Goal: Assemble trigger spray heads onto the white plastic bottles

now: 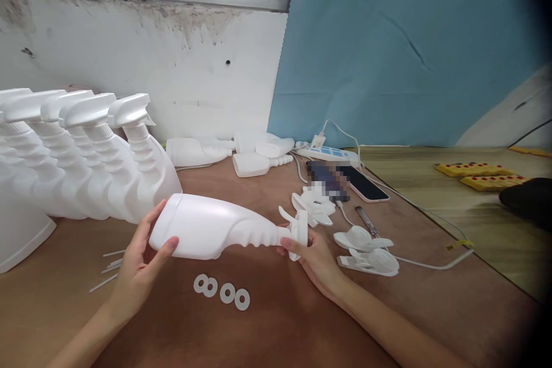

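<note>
A white spray bottle (207,227) is held sideways above the brown tabletop, its base to the left and its neck to the right. My left hand (144,256) grips the base, thumb on the near side. At the neck, the fingers of my right hand (313,259) close round a white trigger spray head (297,233), which sits at the bottle's mouth. Whether its collar is fully seated I cannot tell. Below the bottle lie several flat white ring washers (227,293). Several thin white tubes (112,264) lie beside my left wrist, partly hidden by it.
Upright spray bottles with heads (138,167) crowd the left. Bottles without heads (252,164) lie along the wall. To the right are loose white spray-head parts (368,259), a screwdriver (366,221), a phone (364,183), a power strip (330,153) and a trailing white cable (425,266).
</note>
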`<action>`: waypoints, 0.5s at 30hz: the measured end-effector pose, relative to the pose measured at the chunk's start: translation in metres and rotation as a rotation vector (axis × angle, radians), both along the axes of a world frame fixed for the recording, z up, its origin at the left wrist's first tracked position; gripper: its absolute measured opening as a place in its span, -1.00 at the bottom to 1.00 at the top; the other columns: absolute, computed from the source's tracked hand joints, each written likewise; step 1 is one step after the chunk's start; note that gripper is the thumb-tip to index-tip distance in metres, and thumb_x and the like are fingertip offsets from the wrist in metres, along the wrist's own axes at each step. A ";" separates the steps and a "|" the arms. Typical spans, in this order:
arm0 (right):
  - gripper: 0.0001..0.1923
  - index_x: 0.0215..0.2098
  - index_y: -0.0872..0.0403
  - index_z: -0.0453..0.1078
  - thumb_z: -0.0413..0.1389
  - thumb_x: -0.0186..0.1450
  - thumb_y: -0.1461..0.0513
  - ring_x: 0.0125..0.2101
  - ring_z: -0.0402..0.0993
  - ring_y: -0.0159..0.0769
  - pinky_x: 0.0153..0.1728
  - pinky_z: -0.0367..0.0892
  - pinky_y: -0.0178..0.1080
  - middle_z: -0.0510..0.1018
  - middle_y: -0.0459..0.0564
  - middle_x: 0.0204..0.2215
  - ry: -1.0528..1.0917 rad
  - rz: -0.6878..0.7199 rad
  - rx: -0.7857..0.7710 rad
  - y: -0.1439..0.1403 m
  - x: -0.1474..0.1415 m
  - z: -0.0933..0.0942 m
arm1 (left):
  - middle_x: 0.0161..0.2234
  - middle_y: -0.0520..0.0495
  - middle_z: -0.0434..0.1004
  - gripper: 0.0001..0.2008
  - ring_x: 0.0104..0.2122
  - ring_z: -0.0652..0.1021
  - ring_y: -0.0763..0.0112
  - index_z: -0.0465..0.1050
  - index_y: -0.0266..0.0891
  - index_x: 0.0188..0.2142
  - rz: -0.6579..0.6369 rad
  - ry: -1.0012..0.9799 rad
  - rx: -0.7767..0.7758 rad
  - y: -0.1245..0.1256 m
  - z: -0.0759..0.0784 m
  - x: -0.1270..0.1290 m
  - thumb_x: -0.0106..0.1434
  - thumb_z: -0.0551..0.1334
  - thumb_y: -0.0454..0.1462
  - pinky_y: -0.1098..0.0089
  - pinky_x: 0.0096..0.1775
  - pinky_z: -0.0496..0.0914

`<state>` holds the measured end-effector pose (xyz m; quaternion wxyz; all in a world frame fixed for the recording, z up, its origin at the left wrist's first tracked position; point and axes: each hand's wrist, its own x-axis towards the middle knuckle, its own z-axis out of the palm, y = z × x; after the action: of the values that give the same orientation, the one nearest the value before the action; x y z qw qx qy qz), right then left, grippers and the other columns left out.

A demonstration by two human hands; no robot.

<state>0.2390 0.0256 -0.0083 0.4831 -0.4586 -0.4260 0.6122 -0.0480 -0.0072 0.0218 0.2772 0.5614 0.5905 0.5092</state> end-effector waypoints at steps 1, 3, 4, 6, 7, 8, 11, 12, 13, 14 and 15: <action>-0.59 -0.30 0.17 0.37 0.30 -0.06 0.13 -0.54 0.36 -0.40 -0.45 0.24 -0.32 0.50 -0.07 -0.52 -0.012 0.005 -0.002 0.000 0.000 0.000 | 0.16 0.07 0.16 -0.46 0.14 0.21 0.11 0.14 0.03 0.11 -0.004 -0.023 -0.003 0.000 0.000 -0.001 0.13 0.18 -0.07 0.23 0.05 0.31; -0.60 -0.34 0.17 0.36 0.30 -0.06 0.12 -0.58 0.35 -0.41 -0.49 0.22 -0.32 0.49 -0.07 -0.55 -0.033 0.003 -0.007 -0.001 0.000 0.001 | 0.15 0.03 0.18 -0.45 0.12 0.24 0.08 0.17 -0.01 0.10 -0.028 -0.093 -0.017 0.002 0.000 -0.003 0.11 0.20 -0.08 0.18 0.04 0.32; -0.61 -0.35 0.16 0.36 0.30 -0.06 0.11 -0.59 0.36 -0.41 -0.50 0.22 -0.33 0.49 -0.08 -0.56 -0.037 0.005 -0.010 -0.002 0.000 0.001 | 0.15 0.00 0.19 -0.44 0.11 0.26 0.06 0.16 -0.03 0.11 -0.048 -0.135 -0.027 0.002 -0.001 -0.004 0.11 0.21 -0.09 0.15 0.04 0.31; -0.63 -0.38 0.16 0.36 0.30 -0.07 0.11 -0.61 0.36 -0.42 -0.52 0.22 -0.34 0.48 -0.10 -0.57 -0.037 0.007 -0.013 -0.002 0.000 0.002 | 0.14 -0.05 0.21 -0.41 0.09 0.28 0.04 0.14 -0.05 0.12 -0.090 -0.211 -0.045 0.004 -0.002 -0.007 0.11 0.22 -0.11 0.08 0.06 0.28; -0.63 -0.40 0.16 0.37 0.30 -0.07 0.11 -0.62 0.36 -0.42 -0.53 0.22 -0.34 0.48 -0.10 -0.58 -0.036 0.007 -0.015 -0.003 -0.001 0.003 | 0.13 -0.06 0.22 -0.41 0.10 0.28 0.03 0.13 -0.05 0.13 -0.105 -0.233 -0.047 0.004 -0.003 -0.008 0.11 0.22 -0.12 0.05 0.07 0.25; -0.64 -0.41 0.16 0.37 0.31 -0.08 0.11 -0.63 0.35 -0.43 -0.54 0.22 -0.34 0.47 -0.11 -0.58 -0.033 0.009 -0.020 -0.003 -0.001 0.005 | 0.13 -0.06 0.22 -0.40 0.11 0.26 0.03 0.12 -0.05 0.13 -0.112 -0.244 -0.040 0.004 -0.003 -0.008 0.10 0.22 -0.13 0.04 0.09 0.23; -0.66 -0.43 0.16 0.39 0.30 -0.08 0.11 -0.64 0.34 -0.45 -0.56 0.22 -0.35 0.46 -0.11 -0.57 -0.006 0.015 -0.031 -0.002 -0.001 0.008 | 0.13 -0.03 0.22 -0.41 0.13 0.23 0.05 0.15 -0.01 0.12 -0.109 -0.239 0.026 0.001 -0.002 -0.005 0.09 0.24 -0.14 0.04 0.11 0.19; -0.66 -0.43 0.17 0.39 0.30 -0.08 0.11 -0.64 0.34 -0.46 -0.56 0.22 -0.35 0.47 -0.11 -0.55 0.007 0.019 -0.031 -0.002 -0.001 0.008 | 0.12 -0.02 0.23 -0.42 0.13 0.24 0.06 0.15 0.00 0.12 -0.100 -0.238 0.054 0.000 -0.001 -0.003 0.09 0.24 -0.15 0.04 0.11 0.20; -0.66 -0.44 0.17 0.40 0.30 -0.07 0.11 -0.64 0.33 -0.46 -0.56 0.23 -0.36 0.47 -0.10 -0.54 0.019 0.022 -0.029 -0.002 -0.001 0.009 | 0.12 -0.02 0.24 -0.43 0.12 0.25 0.06 0.16 0.01 0.11 -0.091 -0.237 0.078 -0.002 0.000 -0.002 0.09 0.23 -0.15 0.03 0.10 0.21; -0.66 -0.43 0.17 0.40 0.30 -0.07 0.11 -0.64 0.33 -0.47 -0.56 0.23 -0.36 0.47 -0.09 -0.54 0.024 0.025 -0.025 -0.001 -0.001 0.009 | 0.12 -0.02 0.24 -0.44 0.12 0.25 0.06 0.16 0.01 0.10 -0.083 -0.231 0.095 -0.003 0.002 0.000 0.10 0.23 -0.15 0.02 0.10 0.21; -0.65 -0.43 0.17 0.40 0.30 -0.08 0.11 -0.63 0.33 -0.46 -0.56 0.24 -0.36 0.47 -0.09 -0.55 0.024 0.027 -0.016 -0.002 -0.001 0.008 | 0.13 -0.01 0.22 -0.46 0.13 0.24 0.07 0.17 0.01 0.10 -0.076 -0.220 0.106 -0.005 0.003 0.002 0.10 0.23 -0.16 0.02 0.10 0.20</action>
<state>0.2376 0.0241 -0.0003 0.4762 -0.4492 -0.4214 0.6276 -0.0463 -0.0118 0.0252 0.3294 0.5382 0.5071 0.5871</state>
